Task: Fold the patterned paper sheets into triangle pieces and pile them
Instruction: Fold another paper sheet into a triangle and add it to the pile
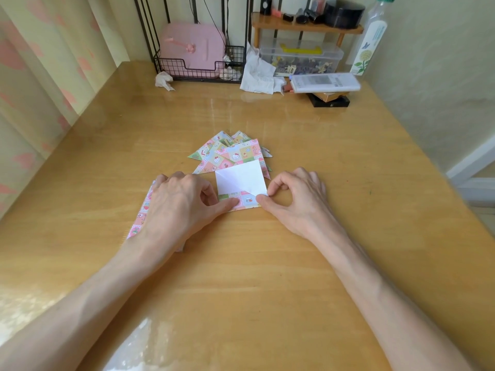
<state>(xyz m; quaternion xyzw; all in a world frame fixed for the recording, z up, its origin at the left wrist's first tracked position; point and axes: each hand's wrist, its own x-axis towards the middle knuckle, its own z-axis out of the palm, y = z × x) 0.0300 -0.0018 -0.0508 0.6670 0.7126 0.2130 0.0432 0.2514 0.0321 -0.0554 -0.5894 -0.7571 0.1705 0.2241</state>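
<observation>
On the surface [267,277], the right hand [297,202] pinches the 3 o'clock corner of the half-folded patterned sheet [241,180]. The left hand [176,202] presses its thumb flat on the folded hem, fingers seemingly relaxed. The triangle pile [230,153] lies at the sheet's 12 o'clock, touching it.

My left hand [176,202] covers most of the paper [140,212] beneath it; I see only its left edge. My right hand [292,199] hides the sheet [241,180] at the corner it pinches. The bottle [371,41] is cut off at the top.
</observation>
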